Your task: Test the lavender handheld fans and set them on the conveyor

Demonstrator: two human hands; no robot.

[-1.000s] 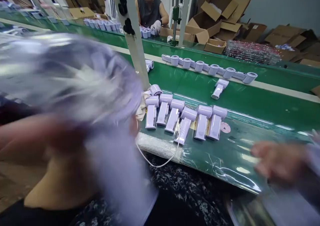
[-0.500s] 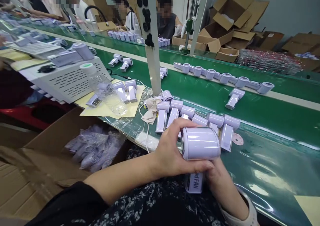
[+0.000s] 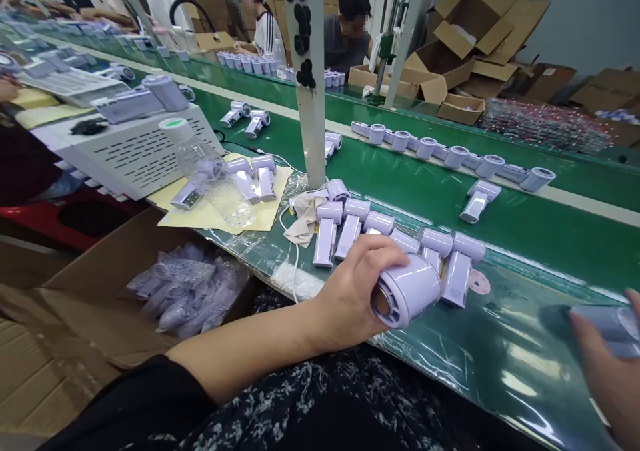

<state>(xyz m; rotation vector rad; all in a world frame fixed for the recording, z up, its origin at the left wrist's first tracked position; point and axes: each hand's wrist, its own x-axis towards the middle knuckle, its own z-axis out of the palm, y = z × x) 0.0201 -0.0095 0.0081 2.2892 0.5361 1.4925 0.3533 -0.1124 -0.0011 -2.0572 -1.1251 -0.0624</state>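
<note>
My left hand [image 3: 357, 288] is closed around a handheld fan [image 3: 415, 288] with a shiny lavender cylindrical head. The head is tilted, its vented end turned down towards me; any handle is out of sight behind the hand. At the right edge my right hand [image 3: 607, 378], partly cut off and blurred, has its fingers around a second lavender cylindrical piece [image 3: 607, 328], low over the bench. Just beyond my left hand lies a row of lavender handheld fans [image 3: 457, 278], several with their handles pointing towards me.
A green conveyor [image 3: 425, 184] carries more fan bodies. A white post [image 3: 313, 131] rises at the bench edge. Left are a clear bottle [image 3: 215, 178], yellow paper [image 3: 200, 221], a vented white box [image 3: 145, 148] and a carton of bagged parts [image 3: 190, 291]. People sit across the line.
My right hand has moved from beside the left hand out to the far right, with a lavender piece. The fan in my left hand has tilted, and the printed handle below it no longer shows.
</note>
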